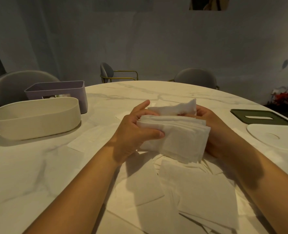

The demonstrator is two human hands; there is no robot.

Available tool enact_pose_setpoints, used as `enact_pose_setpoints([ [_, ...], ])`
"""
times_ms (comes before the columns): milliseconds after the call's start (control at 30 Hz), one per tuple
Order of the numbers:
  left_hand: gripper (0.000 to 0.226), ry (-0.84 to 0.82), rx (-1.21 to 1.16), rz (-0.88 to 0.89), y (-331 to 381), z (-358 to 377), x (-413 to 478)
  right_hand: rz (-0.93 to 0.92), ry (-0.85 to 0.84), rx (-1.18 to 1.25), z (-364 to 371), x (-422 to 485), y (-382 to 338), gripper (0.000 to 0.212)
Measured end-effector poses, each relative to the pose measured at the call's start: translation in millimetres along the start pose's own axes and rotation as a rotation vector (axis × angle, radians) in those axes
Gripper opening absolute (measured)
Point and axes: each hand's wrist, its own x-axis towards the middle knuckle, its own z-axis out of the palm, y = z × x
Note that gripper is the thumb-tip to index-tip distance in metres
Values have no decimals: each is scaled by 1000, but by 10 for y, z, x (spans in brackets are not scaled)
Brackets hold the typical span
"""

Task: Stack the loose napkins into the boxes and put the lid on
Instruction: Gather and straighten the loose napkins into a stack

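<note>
While both hands meet over the middle of the table [30, 166], a thick stack of napkins [178, 134] sits between them, raised off the tabletop and tilted toward the person. Left hand [133, 130] grips the stack's left end: thumb pressed flat on the near face, fingers curled over the top and behind. Right hand [212, 120] clasps the right end, mostly hidden by the paper; fingertips show curled at the far edge, where a few sheets stick up ragged. Loose napkins [195, 191] lie flat on the table beneath the stack and nearer the person, overlapping one another. Cream oval box [35, 120] stands at far left, open on top. Purple box [58, 92] stands just behind it, also open; touching or only close, cannot tell. Green lid [261, 118] with a slot lies flat at far right; white lid [275, 137] lies just in front of it. Both lids well apart from the boxes. Chairs [25, 81] stand round the far side
</note>
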Motion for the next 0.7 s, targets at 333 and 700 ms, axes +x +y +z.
enact_pose_setpoints([
  [333,31,53,28,82,-56,-40,8,-56,-57,-203,-153,93,-44,10],
  [700,71,135,73,159,-46,-38,58,-188,21,-754,-121,119,-4,67],
])
